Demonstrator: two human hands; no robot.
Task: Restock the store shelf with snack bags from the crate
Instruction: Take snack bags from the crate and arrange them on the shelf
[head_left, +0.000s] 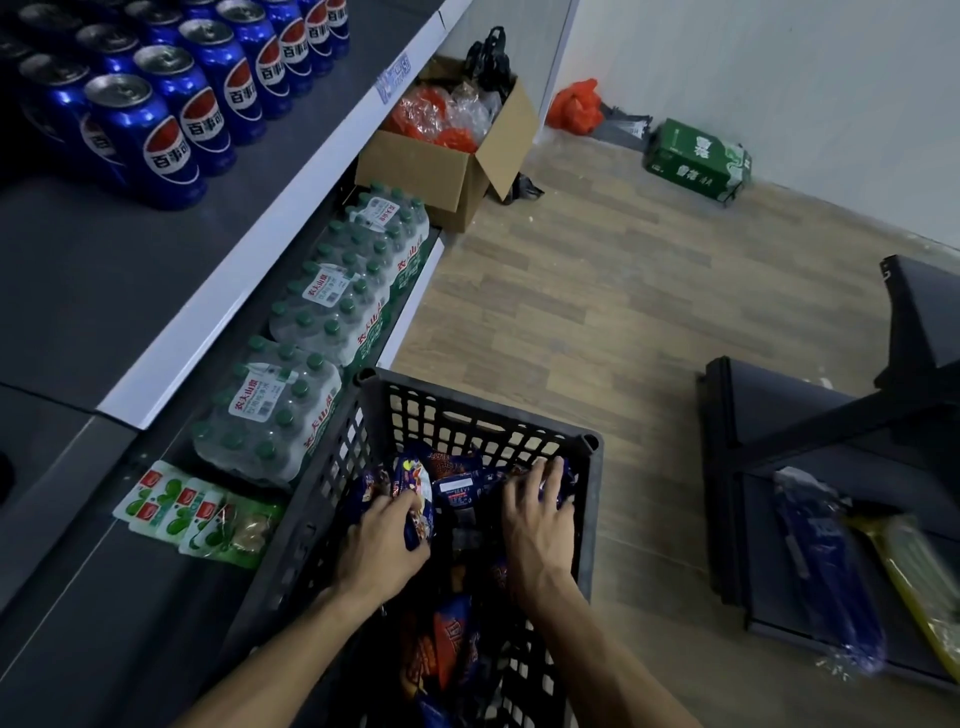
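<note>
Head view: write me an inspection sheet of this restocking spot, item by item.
Surface: wood-look floor; grey shelf at left.
Job's things: black crate on the floor beside the shelf, snack bags inside.
Clutter: open carton of plastic wrap, red bag, green case by the wall.
Hands: left hand grips a snack bag; right hand rests spread on bags.
Cables: nothing seen.
Surroundings: cola cans above, water packs and green pouches below, dark rack at right.
</note>
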